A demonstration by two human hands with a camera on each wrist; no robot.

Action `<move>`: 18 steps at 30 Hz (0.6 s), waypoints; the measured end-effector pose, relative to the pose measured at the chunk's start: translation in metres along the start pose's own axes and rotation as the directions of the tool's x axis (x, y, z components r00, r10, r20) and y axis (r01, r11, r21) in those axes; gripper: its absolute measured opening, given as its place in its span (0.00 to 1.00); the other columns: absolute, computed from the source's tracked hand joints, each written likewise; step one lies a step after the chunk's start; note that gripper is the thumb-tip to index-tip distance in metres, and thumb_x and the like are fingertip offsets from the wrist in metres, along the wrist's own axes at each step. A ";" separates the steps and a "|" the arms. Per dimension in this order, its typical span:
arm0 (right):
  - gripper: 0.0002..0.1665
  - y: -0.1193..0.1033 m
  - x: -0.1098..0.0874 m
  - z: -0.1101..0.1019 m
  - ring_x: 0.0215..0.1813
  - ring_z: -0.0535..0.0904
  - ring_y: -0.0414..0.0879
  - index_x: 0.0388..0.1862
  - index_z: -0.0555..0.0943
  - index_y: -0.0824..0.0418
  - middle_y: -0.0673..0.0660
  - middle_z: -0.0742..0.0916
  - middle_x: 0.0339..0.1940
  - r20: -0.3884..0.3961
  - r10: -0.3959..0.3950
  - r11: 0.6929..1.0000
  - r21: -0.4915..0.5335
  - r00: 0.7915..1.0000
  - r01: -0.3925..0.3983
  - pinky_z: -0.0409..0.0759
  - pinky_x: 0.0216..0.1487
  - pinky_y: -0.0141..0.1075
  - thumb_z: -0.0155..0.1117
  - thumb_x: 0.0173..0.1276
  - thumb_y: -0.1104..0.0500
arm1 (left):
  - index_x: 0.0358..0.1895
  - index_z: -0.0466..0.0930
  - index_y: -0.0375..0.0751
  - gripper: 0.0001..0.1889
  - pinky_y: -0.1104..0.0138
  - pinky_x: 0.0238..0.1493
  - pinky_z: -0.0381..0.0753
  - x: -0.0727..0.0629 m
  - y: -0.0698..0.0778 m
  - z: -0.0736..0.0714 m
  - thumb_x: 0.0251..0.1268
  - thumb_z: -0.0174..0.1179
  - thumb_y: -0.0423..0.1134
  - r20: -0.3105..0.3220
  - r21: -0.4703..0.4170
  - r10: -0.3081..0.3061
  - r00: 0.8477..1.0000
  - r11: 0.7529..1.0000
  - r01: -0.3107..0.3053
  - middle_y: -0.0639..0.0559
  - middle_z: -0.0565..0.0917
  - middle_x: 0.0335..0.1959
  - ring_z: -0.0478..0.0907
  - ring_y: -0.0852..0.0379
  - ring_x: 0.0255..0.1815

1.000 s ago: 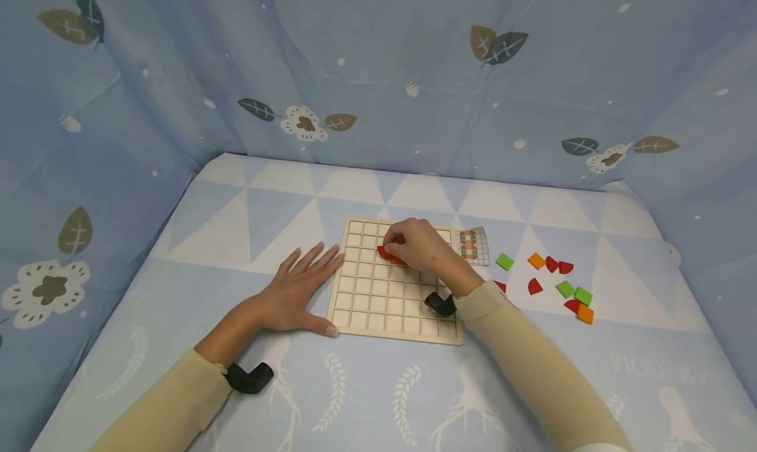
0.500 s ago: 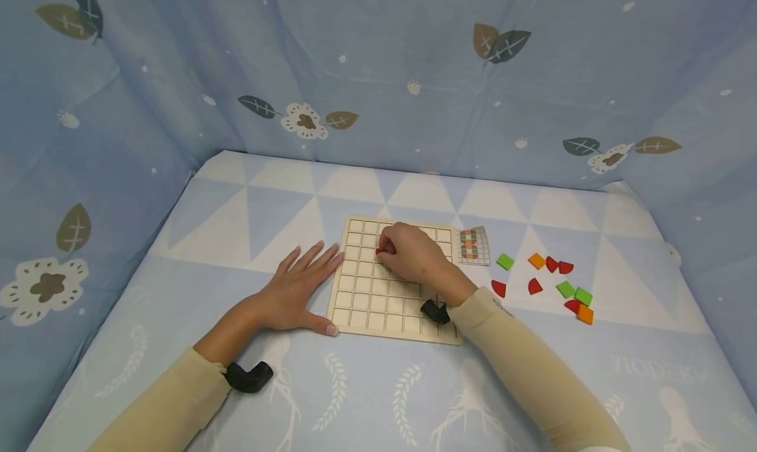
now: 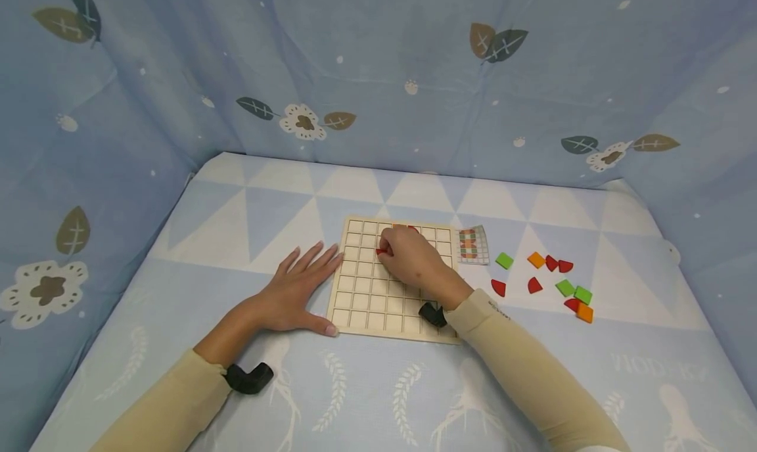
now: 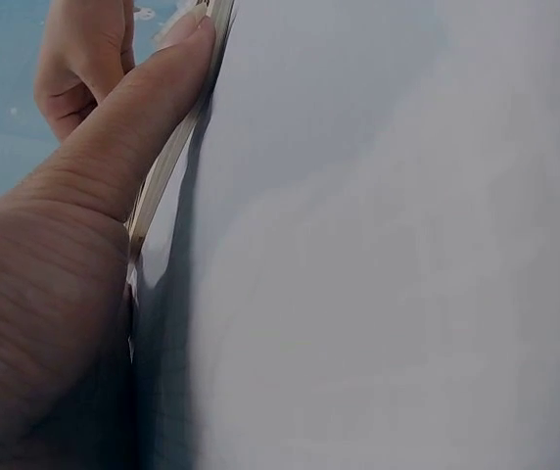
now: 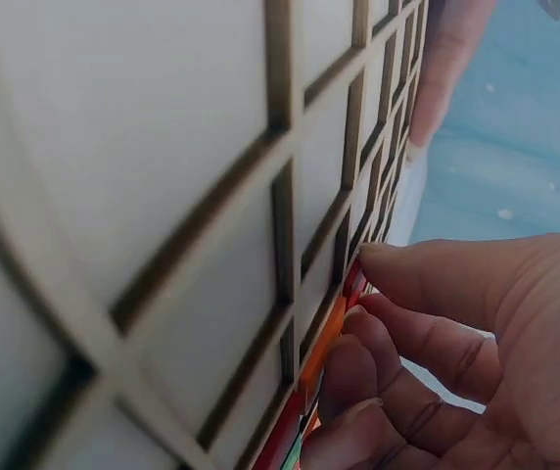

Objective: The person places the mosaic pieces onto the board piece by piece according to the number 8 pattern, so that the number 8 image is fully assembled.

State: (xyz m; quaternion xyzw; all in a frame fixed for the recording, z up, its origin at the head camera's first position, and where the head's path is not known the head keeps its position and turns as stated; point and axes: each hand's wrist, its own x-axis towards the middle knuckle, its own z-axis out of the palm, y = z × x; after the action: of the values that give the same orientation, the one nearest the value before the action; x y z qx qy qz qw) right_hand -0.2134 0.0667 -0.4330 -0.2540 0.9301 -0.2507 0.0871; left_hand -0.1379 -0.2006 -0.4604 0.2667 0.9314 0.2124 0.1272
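A wooden grid board [image 3: 378, 336] lies on the table. My left hand [image 3: 296, 297] rests flat at its left side, fingers spread, with fingertips and thumb at the edge; in the left wrist view the thumb [image 4: 153, 93] lies along that edge. Over the upper middle squares, my right hand [image 3: 411, 255] pinches a small red piece [image 5: 354, 281] between thumb and curled fingers. Its shape is mostly hidden. Beside it in the grid sit an orange piece [image 5: 321, 345] and another red piece [image 5: 280, 431], with a sliver of green. The hand covers part of this row.
A small printed pattern card [image 3: 474, 245] lies against the board's right edge. Further right are scattered loose red quarter-circles [image 3: 535, 285], green squares [image 3: 504, 261] and orange squares [image 3: 536, 260]; some overlap. Patterned cloth [image 3: 378, 77] hangs behind the table.
My right hand has shifted slightly left and down over the board, uncovering a red quarter-circle on the table and pieces near the board's top edge. The left hand stays still.
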 end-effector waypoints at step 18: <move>0.09 0.008 -0.025 -0.027 0.40 0.77 0.47 0.48 0.82 0.62 0.54 0.82 0.39 -0.017 0.037 0.986 0.161 0.999 -0.034 0.79 0.43 0.42 0.65 0.76 0.58 | 0.87 0.45 0.48 0.70 0.41 0.80 0.28 0.002 -0.002 0.005 0.45 0.72 0.77 0.000 0.010 -0.022 1.000 1.000 0.022 0.50 0.44 0.88 0.31 0.44 0.87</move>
State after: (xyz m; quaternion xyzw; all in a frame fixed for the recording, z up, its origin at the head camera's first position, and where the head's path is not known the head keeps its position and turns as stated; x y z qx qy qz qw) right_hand -0.2029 0.0973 -0.4129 -0.2268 0.9122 -0.3256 0.1023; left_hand -0.1391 -0.1994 -0.4656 0.2569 0.9354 0.2064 0.1284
